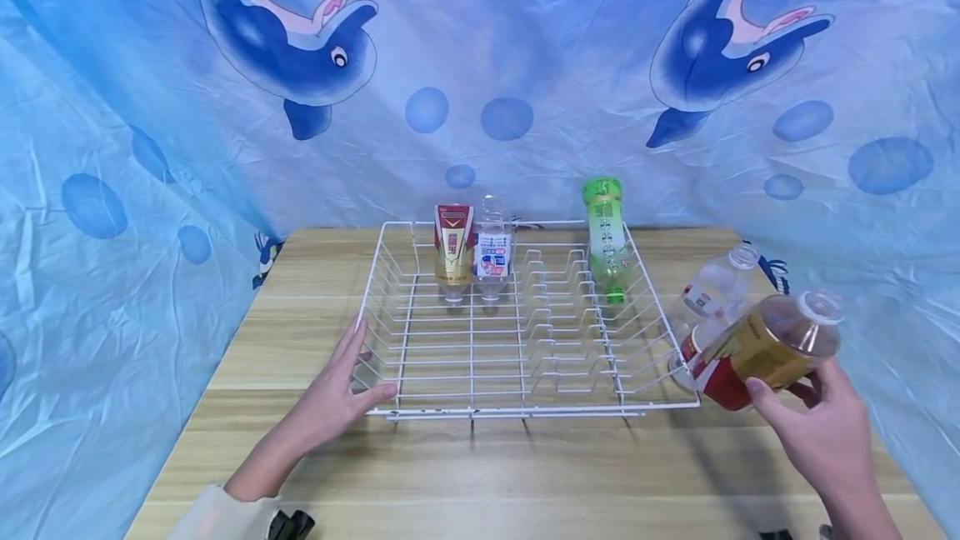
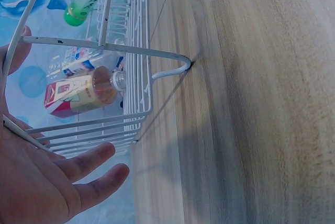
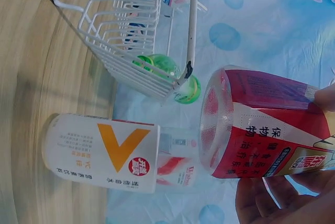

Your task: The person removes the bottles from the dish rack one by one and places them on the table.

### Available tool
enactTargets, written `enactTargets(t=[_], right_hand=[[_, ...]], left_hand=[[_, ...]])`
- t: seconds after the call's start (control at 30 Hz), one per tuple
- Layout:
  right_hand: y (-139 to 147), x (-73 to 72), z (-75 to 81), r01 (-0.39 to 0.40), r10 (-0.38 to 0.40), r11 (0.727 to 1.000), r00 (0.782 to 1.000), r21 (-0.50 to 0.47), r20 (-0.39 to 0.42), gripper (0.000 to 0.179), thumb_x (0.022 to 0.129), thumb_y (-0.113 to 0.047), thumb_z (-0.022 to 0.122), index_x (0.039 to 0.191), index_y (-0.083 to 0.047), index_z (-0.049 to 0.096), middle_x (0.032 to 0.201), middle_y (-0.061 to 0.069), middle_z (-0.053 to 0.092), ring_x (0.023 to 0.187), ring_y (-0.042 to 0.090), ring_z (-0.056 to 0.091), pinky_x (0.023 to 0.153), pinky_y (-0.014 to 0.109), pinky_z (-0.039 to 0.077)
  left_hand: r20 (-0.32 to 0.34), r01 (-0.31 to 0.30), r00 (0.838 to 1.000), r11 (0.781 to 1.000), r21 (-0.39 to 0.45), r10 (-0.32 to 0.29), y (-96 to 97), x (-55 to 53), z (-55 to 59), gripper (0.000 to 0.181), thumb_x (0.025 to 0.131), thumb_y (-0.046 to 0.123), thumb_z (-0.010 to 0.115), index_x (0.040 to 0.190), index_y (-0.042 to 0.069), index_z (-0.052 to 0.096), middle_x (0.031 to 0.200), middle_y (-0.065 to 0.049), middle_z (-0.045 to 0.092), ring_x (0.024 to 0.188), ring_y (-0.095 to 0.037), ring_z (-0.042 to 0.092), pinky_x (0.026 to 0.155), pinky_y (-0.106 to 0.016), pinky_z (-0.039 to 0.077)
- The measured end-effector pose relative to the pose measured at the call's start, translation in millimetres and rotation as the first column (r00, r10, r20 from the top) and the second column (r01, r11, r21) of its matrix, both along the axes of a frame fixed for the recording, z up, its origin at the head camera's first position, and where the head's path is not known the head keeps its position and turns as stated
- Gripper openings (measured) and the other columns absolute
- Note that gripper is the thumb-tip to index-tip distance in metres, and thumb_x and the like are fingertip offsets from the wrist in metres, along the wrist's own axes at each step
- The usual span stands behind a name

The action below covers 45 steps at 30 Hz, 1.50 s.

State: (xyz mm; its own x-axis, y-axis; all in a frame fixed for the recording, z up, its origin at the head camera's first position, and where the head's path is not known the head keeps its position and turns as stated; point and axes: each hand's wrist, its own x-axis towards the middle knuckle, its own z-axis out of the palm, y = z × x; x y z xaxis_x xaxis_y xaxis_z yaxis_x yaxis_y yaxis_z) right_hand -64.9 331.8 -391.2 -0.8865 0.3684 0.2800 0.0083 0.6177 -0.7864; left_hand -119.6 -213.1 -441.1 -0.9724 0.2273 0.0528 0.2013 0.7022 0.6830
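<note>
My left hand (image 1: 337, 390) rests at the near left corner of a white wire dish rack (image 1: 536, 412). Its thumb lies over the front rim and its other fingers extend along the left side. Off the rack's near right corner, my right hand (image 1: 828, 423) grips an uncapped plastic bottle (image 1: 783, 348) with a red and gold label, tilted with its base toward the rack. Inside the rack stand a similar red-gold bottle (image 1: 453, 244), a clear bottle (image 1: 492, 252) with a white and blue label, and a green bottle (image 1: 607, 232), all neck down.
Right of the rack stand a clear bottle (image 1: 712, 286) and a white-labelled container (image 3: 104, 150) with an orange V, partly hidden in the head view by the held bottle. The wooden table (image 1: 510, 473) meets a blue dolphin-print cloth (image 1: 480, 40) at the back and sides.
</note>
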Motion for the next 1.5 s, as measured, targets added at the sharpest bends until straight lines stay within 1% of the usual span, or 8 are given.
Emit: enactTargets(t=[0.33,0.47,0.77,1.0,1.17,1.23,1.33,1.5], right_hand=[[7,2.6,-0.2,0.049,-0.048,0.999,0.998,-0.013,0.027,0.062,0.086,-0.003,0.076,0.142,-0.017,0.054,0.124,-0.018,0.054,0.100,-0.007,0.049,0.079,0.002,0.040],[9,3.8,-1.1,0.069,-0.069,0.997,0.997,-0.016,0.043,0.061,0.087,-0.004,0.075,0.142,-0.018,0.053,0.124,-0.017,0.054,0.100,-0.007,0.049,0.078,0.002,0.039],[15,4.7,-4.3,0.105,-0.104,0.993,0.994,-0.048,0.030,0.060,0.086,-0.002,0.073,0.140,-0.021,0.055,0.120,-0.020,0.055,0.099,-0.005,0.050,0.078,0.003,0.039],[19,4.6,-8.1,0.176,-0.173,0.984,0.982,-0.041,0.077,0.061,0.088,-0.005,0.072,0.145,-0.019,0.052,0.130,-0.009,0.056,0.100,-0.005,0.049,0.081,0.007,0.040],[23,2.3,-10.3,0.212,-0.208,0.976,0.976,-0.060,0.067,0.061,0.088,-0.004,0.071,0.144,-0.021,0.053,0.127,-0.012,0.056,0.100,-0.004,0.049,0.082,0.008,0.040],[25,1.4,-11.0,0.230,-0.226,0.971,0.972,-0.063,0.068,0.061,0.087,-0.004,0.070,0.143,-0.020,0.054,0.125,-0.012,0.056,0.098,-0.004,0.049,0.083,0.009,0.040],[28,0.0,-11.0,0.267,-0.261,0.961,0.961,-0.066,0.090,0.061,0.087,-0.005,0.070,0.144,-0.020,0.053,0.127,-0.008,0.057,0.099,-0.003,0.049,0.087,0.011,0.041],[32,-2.6,-11.4,0.313,-0.301,0.947,0.943,-0.077,0.143,0.065,0.088,-0.007,0.069,0.149,-0.022,0.049,0.144,0.005,0.053,0.111,0.003,0.049,0.105,0.023,0.041]], left_hand=[[0.008,0.002,1.000,1.000,-0.002,-0.002,-0.4,-0.4,2.7,0.111,0.090,0.049,0.073,0.163,0.010,-0.001,0.168,-0.018,-0.004,0.133,-0.044,0.047,0.102,-0.068,0.041],[0.015,0.000,1.000,1.000,-0.012,0.000,-0.3,-0.9,2.4,0.110,0.090,0.049,0.073,0.163,0.011,-0.001,0.168,-0.018,-0.004,0.134,-0.044,0.046,0.106,-0.070,0.035],[0.029,-0.003,1.000,1.000,-0.028,0.004,-0.3,-1.1,2.7,0.111,0.090,0.052,0.071,0.162,0.011,-0.003,0.168,-0.017,-0.005,0.137,-0.046,0.041,0.111,-0.071,0.024],[0.033,-0.003,0.999,1.000,-0.029,0.004,0.9,-1.3,3.7,0.111,0.090,0.051,0.072,0.162,0.011,-0.003,0.168,-0.016,-0.006,0.141,-0.049,0.033,0.111,-0.072,0.021],[0.035,0.000,0.999,0.999,-0.035,0.001,0.5,-2.1,3.6,0.111,0.091,0.051,0.072,0.162,0.008,-0.003,0.168,-0.016,-0.006,0.141,-0.048,0.033,0.112,-0.071,0.021],[0.035,0.001,0.999,0.999,-0.037,0.000,0.5,-2.2,3.9,0.111,0.091,0.051,0.071,0.162,0.008,-0.003,0.168,-0.016,-0.006,0.139,-0.048,0.037,0.112,-0.071,0.022],[0.035,0.004,0.999,0.999,-0.036,-0.003,0.6,-2.4,4.1,0.112,0.091,0.050,0.072,0.162,0.009,-0.004,0.167,-0.017,-0.007,0.139,-0.047,0.038,0.112,-0.070,0.022],[0.030,0.007,1.000,1.000,-0.029,-0.007,1.2,-2.6,4.8,0.112,0.091,0.049,0.072,0.162,0.007,-0.003,0.167,-0.017,-0.006,0.136,-0.045,0.043,0.110,-0.069,0.028]])
